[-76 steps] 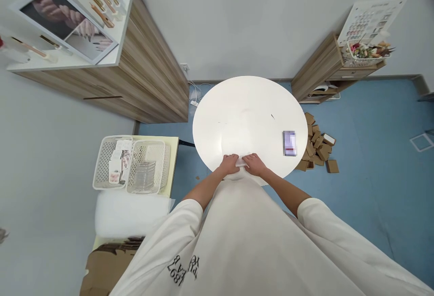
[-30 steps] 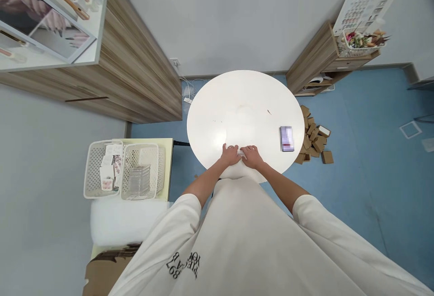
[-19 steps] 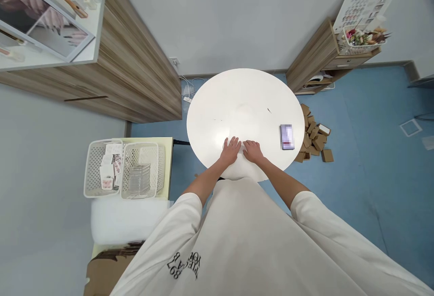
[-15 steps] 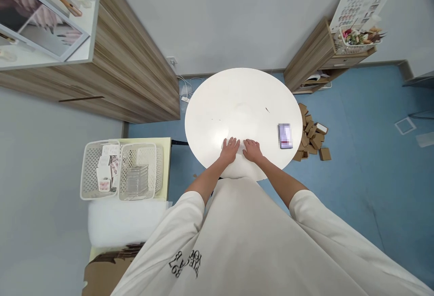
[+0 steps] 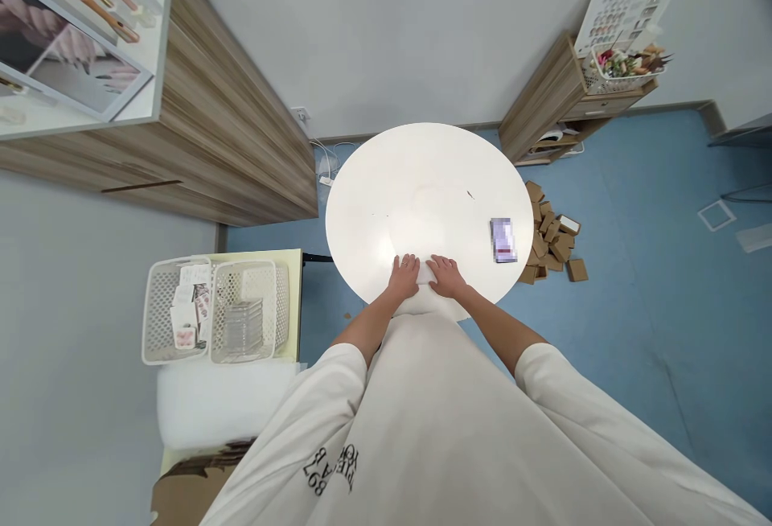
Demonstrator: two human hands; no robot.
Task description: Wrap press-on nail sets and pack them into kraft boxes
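My left hand (image 5: 405, 275) and my right hand (image 5: 447, 275) are close together at the near edge of a round white table (image 5: 422, 164). Between them shows a small white bundle (image 5: 425, 272), apparently a folded or rolled piece of thin wrap. Fingers lie over its far side and thumbs rest on its near side, so both hands hold it against the tabletop. What may be inside the bundle is hidden. A flat rectangular thing with a pixelated purple face (image 5: 503, 240) lies on the table, right of my right hand.
Two white baskets (image 5: 274, 309) with cards and clear cases stand at left, by a large white roll (image 5: 223, 401) and flattened cardboard (image 5: 193, 494). Small brown boxes (image 5: 560, 248) are piled on the floor at right. Wooden cabinets (image 5: 241, 108) flank the table along the wall.
Both hands have slid slightly toward my body. Their fingers have gone from lying flatter to curling over the white bundle, which now shows more clearly. The view has shifted a little.
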